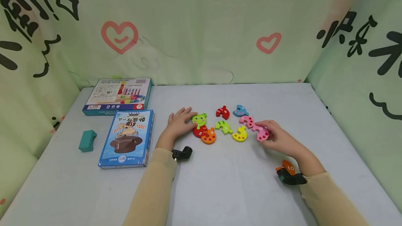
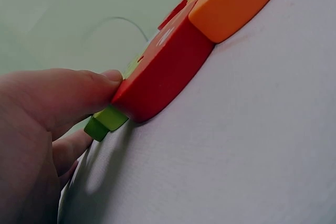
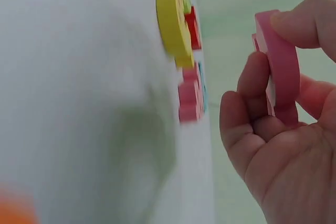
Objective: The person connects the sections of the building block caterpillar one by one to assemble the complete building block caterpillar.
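Note:
My left hand (image 1: 179, 125) rests beside a green caterpillar head piece (image 1: 200, 119), its thumb touching the edge where the head meets a red piece numbered 2 (image 2: 165, 59). An orange piece numbered 3 (image 1: 208, 137) joins that red one. My right hand (image 1: 277, 138) pinches a pink spotted puzzle piece (image 3: 283, 66) between thumb and fingers, raised off the table. Just left of it lies another pink piece (image 1: 247, 121). Yellow (image 1: 240, 134), light green (image 1: 223, 127), red (image 1: 223, 112) and blue (image 1: 240, 110) pieces lie loose between the hands.
An orange piece numbered 10 (image 1: 289, 166) lies by the right wrist camera, partly hidden. On the left are a blue box (image 1: 127, 138) with a hat picture, a flat box (image 1: 117, 95) behind it and a teal block (image 1: 87, 141). Green curtains surround the white table (image 1: 220, 187).

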`<control>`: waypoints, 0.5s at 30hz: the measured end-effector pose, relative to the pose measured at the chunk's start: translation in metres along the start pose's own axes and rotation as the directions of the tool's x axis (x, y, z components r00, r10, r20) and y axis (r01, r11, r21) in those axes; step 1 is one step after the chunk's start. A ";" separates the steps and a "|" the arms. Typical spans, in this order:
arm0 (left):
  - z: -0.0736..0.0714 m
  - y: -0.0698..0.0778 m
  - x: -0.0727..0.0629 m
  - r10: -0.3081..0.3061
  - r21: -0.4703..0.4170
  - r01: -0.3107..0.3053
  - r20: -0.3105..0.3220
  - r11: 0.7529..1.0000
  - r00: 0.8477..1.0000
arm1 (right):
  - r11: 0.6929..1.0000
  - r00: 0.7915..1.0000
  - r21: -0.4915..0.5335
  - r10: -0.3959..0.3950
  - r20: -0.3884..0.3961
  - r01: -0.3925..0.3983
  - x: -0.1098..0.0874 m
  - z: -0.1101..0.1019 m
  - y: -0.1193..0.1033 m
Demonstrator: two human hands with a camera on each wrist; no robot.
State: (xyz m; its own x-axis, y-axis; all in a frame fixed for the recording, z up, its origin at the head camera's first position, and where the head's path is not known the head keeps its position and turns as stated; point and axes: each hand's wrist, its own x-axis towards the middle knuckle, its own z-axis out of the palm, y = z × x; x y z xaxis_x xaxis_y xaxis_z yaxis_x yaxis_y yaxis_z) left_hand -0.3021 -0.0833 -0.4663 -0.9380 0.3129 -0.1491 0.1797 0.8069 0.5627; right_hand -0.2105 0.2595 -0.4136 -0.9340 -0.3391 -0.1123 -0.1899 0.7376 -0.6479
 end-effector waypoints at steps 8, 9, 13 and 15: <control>0.000 -0.001 0.001 -0.004 0.000 0.004 0.000 1.000 1.000 | 0.978 0.996 0.206 -0.030 0.090 0.010 0.034 0.028 -0.020; 0.000 -0.001 0.001 -0.004 0.001 0.004 -0.001 1.000 1.000 | 0.975 0.994 0.224 -0.035 0.101 0.012 0.038 0.031 -0.023; 0.000 -0.001 0.002 -0.006 0.000 0.006 0.001 1.000 1.000 | 0.971 0.990 0.240 -0.052 0.133 0.019 0.054 0.045 -0.038; 0.000 -0.001 0.002 -0.004 -0.004 0.004 0.003 1.000 1.000 | 0.970 0.988 0.240 -0.056 0.146 0.020 0.062 0.052 -0.045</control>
State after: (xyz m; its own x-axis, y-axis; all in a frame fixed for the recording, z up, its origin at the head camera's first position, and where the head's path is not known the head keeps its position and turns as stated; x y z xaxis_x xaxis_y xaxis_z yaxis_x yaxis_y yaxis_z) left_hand -0.3041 -0.0838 -0.4676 -0.9380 0.3107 -0.1537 0.1745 0.8064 0.5650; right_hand -0.2440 0.1754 -0.4303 -0.8677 -0.4615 -0.1847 -0.1298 0.5689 -0.8121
